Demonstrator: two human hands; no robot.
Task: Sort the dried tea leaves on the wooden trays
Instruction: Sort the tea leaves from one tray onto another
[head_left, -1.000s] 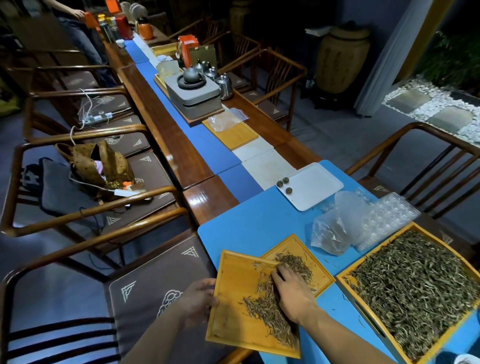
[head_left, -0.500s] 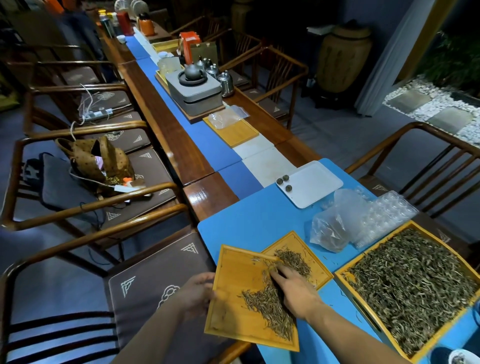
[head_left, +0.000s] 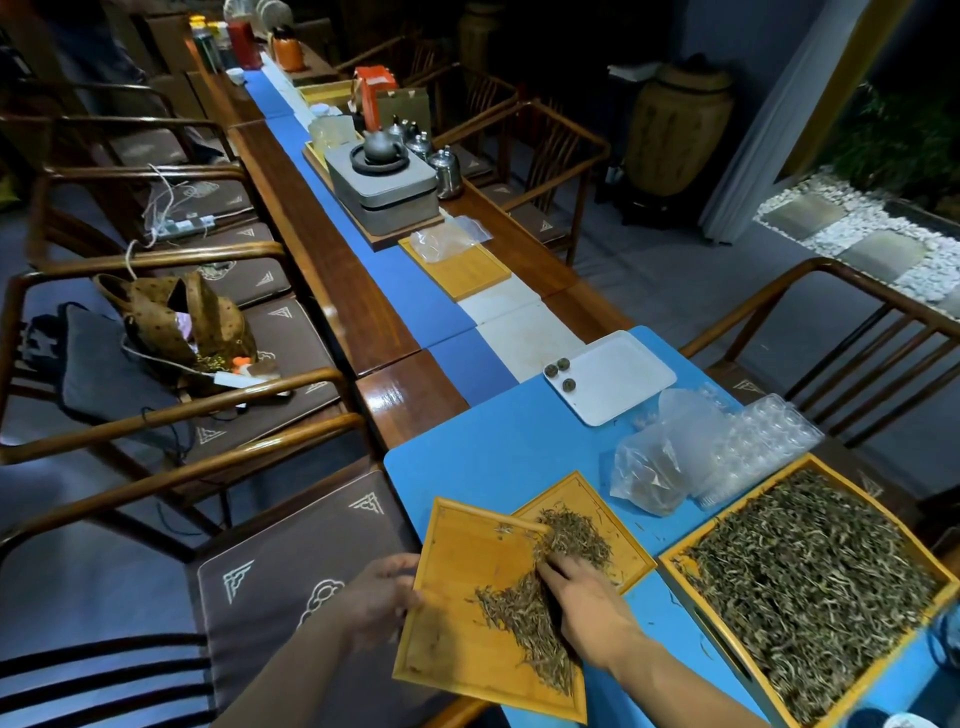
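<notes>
A flat wooden tray (head_left: 462, 597) juts over the table's near edge, tilted onto a second small tray (head_left: 623, 540). My left hand (head_left: 382, 597) grips the flat tray's left rim. A streak of dried tea leaves (head_left: 524, 629) lies along its right side. My right hand (head_left: 582, 597) rests palm down on the leaves, fingers apart, pointing at the leaf pile (head_left: 576, 535) on the second tray. A large deep tray (head_left: 727, 660) full of tea leaves (head_left: 810, 577) stands to the right.
Behind the trays lie a plastic bag (head_left: 649, 473), a clear blister mould (head_left: 753, 447) and a white tray (head_left: 618, 379) with three tea balls. Wooden armchairs flank the long table; a tea set (head_left: 384, 176) stands farther back. A brown bag (head_left: 176, 327) sits on a left chair.
My right hand has slid a little along the leaves toward the second tray. The flat tray and my left hand have hardly moved.
</notes>
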